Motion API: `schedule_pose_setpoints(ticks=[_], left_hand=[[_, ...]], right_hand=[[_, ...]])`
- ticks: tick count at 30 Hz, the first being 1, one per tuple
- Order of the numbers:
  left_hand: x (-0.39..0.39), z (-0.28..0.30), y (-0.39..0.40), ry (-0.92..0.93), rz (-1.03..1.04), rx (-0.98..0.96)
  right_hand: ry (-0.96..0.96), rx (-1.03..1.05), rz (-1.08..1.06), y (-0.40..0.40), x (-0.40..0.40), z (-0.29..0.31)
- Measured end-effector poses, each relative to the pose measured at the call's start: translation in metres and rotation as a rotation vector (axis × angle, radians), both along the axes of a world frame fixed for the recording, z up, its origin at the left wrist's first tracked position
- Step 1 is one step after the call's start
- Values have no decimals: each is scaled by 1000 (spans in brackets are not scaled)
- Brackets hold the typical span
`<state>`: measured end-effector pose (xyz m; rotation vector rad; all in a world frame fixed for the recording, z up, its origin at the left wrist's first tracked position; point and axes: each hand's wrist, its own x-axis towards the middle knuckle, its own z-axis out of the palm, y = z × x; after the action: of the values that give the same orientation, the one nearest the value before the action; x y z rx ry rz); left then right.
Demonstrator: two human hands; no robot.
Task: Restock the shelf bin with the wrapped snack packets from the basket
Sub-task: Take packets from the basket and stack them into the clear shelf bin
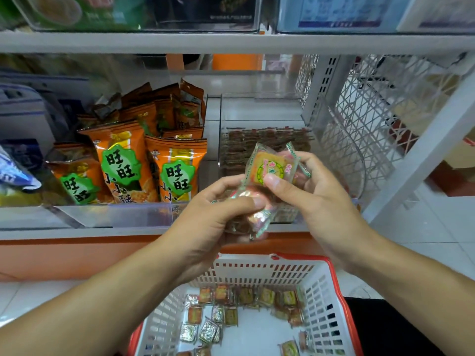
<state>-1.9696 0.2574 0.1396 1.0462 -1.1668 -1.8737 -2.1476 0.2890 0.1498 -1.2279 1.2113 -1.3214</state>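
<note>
- Two hands meet in front of the shelf, both closed on wrapped snack packets. The left hand [218, 214] grips a small bunch [253, 217] down low, thumb pressed on top, and its fingers hide how many are in there.
- The right hand [316, 191] pinches a square packet [268, 167] with a green ring print, thumb on its front. More clear wrappers [299, 160] poke out behind it, so probably a few packets, hard to count.
- The hands nearly touch, and their packets overlap in the middle.
- Right behind the hands is the clear shelf bin [331, 155], already holding rows of brownish packets [262, 142] stacked flat. Its lower front is blocked by the hands and glare blurs the walls.
- Below, a white basket with a red rim [331, 283] sits near the person, cut off by the bottom edge. Loose packets [246, 304] are scattered on its floor, mostly along the far side, with some silvery ones in the middle.
- Left of the bin, orange snack bags with green labels [144, 160] stand in another clear tray, bottoms hidden by its front wall.
- Far left there are blue and white packs [15, 173], blurry and cropped.
- The upper shelf boxes [144, 11] are cut off at the top, print unreadable.
- A white mesh side panel [372, 111] closes the shelf on the right.
</note>
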Motion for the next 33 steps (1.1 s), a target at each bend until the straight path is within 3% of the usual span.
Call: schedule_pose_setpoints(ticks=[12,18,26,29,33], left_hand=[[4,-2,1,-42,-103,23],[5,-6,-2,-92,-43,39],[6,-8,-3,-99,36,-29],[8,-8,-3,-87,60,-52],[8,-8,-3,-84,89,-55]], right_hand=[[-25,230,98,-3,-11,11],[14,278,117,-7,-17,11],[-142,316,195,-8,-28,13],[-103,347,255,-9,-33,14],[-164,373,199,-9,-33,14]])
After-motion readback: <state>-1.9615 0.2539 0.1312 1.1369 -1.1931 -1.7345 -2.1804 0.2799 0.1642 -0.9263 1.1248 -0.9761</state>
